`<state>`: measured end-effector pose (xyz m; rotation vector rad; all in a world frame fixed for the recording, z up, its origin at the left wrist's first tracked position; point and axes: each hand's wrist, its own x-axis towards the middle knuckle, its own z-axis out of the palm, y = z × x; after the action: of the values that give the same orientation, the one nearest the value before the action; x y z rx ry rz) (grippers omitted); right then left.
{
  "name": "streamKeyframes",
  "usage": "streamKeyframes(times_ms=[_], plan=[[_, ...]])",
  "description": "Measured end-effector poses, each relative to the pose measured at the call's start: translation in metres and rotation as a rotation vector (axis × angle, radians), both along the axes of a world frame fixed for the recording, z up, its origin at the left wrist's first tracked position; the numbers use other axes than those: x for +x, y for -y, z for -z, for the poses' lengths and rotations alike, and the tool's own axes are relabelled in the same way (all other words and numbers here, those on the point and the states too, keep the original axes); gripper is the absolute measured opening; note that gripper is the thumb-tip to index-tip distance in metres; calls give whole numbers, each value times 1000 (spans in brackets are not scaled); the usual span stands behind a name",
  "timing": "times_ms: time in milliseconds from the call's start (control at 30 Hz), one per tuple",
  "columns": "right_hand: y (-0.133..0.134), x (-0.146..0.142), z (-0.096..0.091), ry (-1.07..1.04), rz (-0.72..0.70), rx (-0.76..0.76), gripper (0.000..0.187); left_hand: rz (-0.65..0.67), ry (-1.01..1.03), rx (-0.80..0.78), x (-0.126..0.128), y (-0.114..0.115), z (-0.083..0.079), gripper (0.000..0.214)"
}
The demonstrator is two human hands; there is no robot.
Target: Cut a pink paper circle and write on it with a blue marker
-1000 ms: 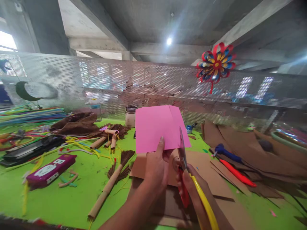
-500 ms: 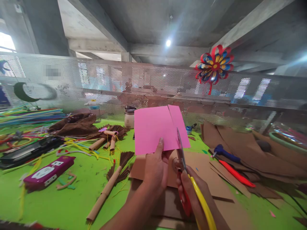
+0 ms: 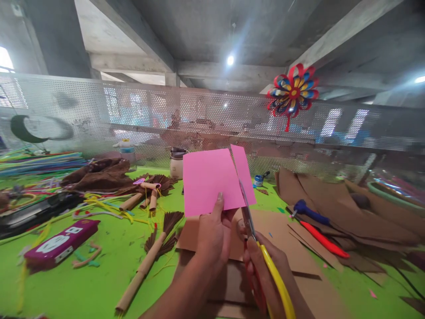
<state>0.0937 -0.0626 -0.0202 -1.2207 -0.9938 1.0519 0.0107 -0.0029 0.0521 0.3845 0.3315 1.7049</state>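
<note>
The scissors (image 3: 276, 277) have swung inward since a moment ago, and their blades now lie along the slit in the pink paper (image 3: 209, 181); the narrow strip (image 3: 245, 177) right of it gapes more widely at the top, so it looks nearly free, though full separation cannot be told. The sheet is held up above brown cardboard (image 3: 280, 235) on the green bench (image 3: 86, 288), the left hand (image 3: 213, 239) pinching its lower edge, thumb in front, the right hand (image 3: 259, 263) curled closed around the scissors' handles.
</note>
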Motion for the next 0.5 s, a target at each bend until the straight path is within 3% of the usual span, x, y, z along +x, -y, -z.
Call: streamKeyframes(times_ms=[233, 500], plan=[[5, -3, -15, 43, -6, -15, 78, -4, 9, -34, 0, -1, 1, 38], [6, 2, -20, 44, -1, -33, 72, 7, 28, -38, 1, 0, -2, 40]])
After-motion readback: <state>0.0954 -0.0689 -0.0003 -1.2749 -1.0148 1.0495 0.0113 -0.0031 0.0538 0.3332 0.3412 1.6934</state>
